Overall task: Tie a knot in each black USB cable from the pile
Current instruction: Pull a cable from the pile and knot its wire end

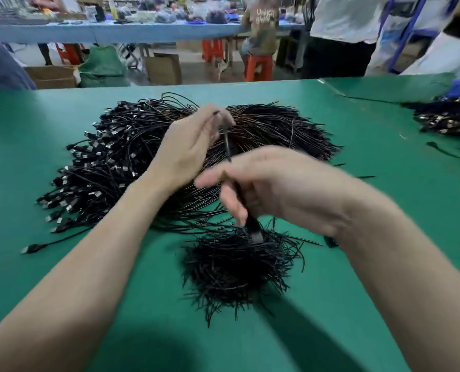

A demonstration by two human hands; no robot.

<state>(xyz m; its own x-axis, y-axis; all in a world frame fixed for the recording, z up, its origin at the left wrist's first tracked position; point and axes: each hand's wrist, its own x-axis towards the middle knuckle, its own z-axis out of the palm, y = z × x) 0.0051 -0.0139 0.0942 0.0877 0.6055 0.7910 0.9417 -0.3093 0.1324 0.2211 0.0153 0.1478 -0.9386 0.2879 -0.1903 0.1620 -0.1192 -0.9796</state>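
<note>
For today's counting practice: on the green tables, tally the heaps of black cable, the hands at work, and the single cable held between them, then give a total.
Heaps of black cable: 3, the big pile, the small pile, the far pile
Hands: 2, left hand, right hand
Held cable: 1
Total: 6

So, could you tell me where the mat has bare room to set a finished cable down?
The green mat is bare left of the big pile, along the near edge below the small pile, and right of both piles up to the far-right heap. Between the two piles, under both hands, it is crowded.
</note>
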